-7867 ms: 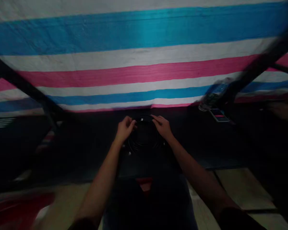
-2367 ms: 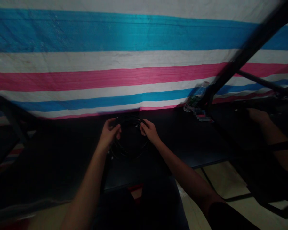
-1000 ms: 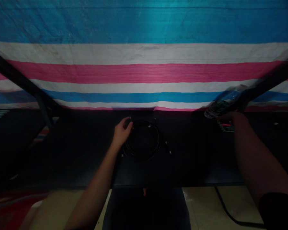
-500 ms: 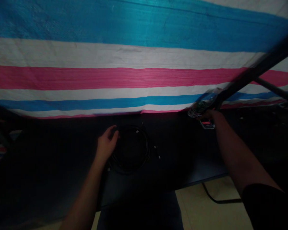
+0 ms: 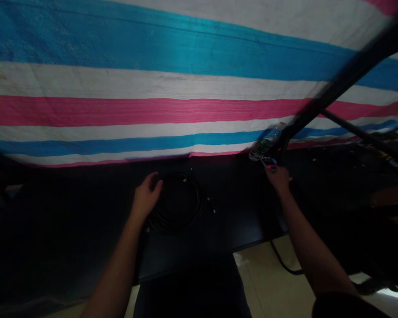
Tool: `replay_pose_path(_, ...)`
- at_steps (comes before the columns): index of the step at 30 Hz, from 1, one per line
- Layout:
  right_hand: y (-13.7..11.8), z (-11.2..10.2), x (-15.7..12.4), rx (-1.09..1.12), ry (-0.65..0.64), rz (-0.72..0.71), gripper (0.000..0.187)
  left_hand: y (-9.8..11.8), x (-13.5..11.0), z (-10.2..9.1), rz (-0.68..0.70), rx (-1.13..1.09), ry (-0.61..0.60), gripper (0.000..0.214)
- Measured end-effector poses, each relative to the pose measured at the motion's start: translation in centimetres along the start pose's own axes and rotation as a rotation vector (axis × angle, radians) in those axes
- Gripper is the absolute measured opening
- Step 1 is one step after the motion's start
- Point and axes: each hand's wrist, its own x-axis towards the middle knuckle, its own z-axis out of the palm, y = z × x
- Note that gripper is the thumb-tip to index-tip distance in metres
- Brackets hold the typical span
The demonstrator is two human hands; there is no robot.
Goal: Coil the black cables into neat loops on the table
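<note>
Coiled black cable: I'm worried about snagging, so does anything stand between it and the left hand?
Nothing visible does: the left hand is open, right at the left side of the coiled black cable, though it is too dark to tell whether they touch.

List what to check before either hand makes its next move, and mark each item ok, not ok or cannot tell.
1. Cable coil lying on the table in a loop: ok.
2. Both hands at the coil: not ok. The left hand is at its left side, but the right hand is over at the phone.
3. Left finger and thumb parted: ok. Whether they touch the coil is too dark to tell.
4. Right hand's grip on the phone: cannot tell. The fingers hide part of it.
5. Right hand apart from the bottle: ok.
6. Other person's arm apart from the right hand: ok.
</note>
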Motion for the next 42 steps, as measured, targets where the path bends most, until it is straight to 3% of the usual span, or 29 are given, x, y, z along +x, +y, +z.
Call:
replay_pose_path(3, -1.3, 0.6, -7.8, 0.206, -0.036, -0.09, 0.03, 0.4, -0.2, 0.2, 0.046, -0.029, 0.022, 0.055)
replay_pose_path(6, -5.6, 2.0, -14.8, 0.399, -0.095, -0.215, 0.033, 0.9, -0.4, 0.6, 0.029, -0.22, 0.005, 0.054)
replay_pose_path(10, -13.6, 4.2, -19.0, 0.612, -0.194, -0.303, 0.038, 1.1, -0.3, 0.8, -0.02, -0.476, -0.074, 0.052)
replay_pose_path(13, -17.7, 5.3, -19.5, 0.606, -0.292, -0.292, 0.047, 0.8, -0.2, 0.4, 0.072, -0.314, 0.017, 0.039)
replay_pose_path(15, -18.7, 5.7, -19.6, 0.555, -0.316, -0.303, 0.048, 0.5, -0.1, 0.1, 0.149, -0.138, 0.105, 0.03)
replay_pose_path(17, -18.7, 5.7, -19.8, 0.566, -0.285, -0.324, 0.043, 0.3, 0.0, 0.1, 0.17, -0.084, 0.112, 0.027)
replay_pose_path(21, -17.9, 5.0, -19.9, 0.683, -0.146, -0.303, 0.023, 0.2, 0.1, 0.5, 0.129, -0.253, 0.04, 0.029)
replay_pose_path(24, -18.2, 4.2, -19.9, 0.827, -0.103, -0.267, 0.024, 0.7, -0.2, 0.2, 0.136, -0.334, -0.02, 0.033)
replay_pose_path(28, -19.9, 2.6, -20.0, 1.143, -0.236, -0.07, 0.028, 1.0, -2.1, -1.3, 0.05, -0.571, -0.14, 0.047)
replay_pose_path(31, -21.6, 1.0, -19.5, 1.499, -0.347, 0.17, 0.028, 0.6, -4.4, -2.2, -0.071, -0.725, -0.11, 0.053)
replay_pose_path(34, -23.0, -1.0, -18.4, 1.741, -0.455, 0.284, 0.026, 0.4, -7.1, -2.4, -0.179, -0.861, -0.101, 0.058)
replay_pose_path(38, -23.9, -2.9, -17.9, 1.82, -0.504, 0.326, 0.022, 2.1, -10.7, -2.2, -0.249, -1.034, -0.055, 0.066)
replay_pose_path(40, -24.0, -3.2, -18.6, 1.807, -0.507, 0.321, 0.022, 3.8, -12.3, -2.0, -0.288, -1.149, -0.097, 0.074)
replay_pose_path(42, -23.7, -3.1, -19.9, 1.761, -0.534, 0.32, 0.024, 5.5, -13.7, -1.7, -0.303, -1.216, -0.111, 0.068)
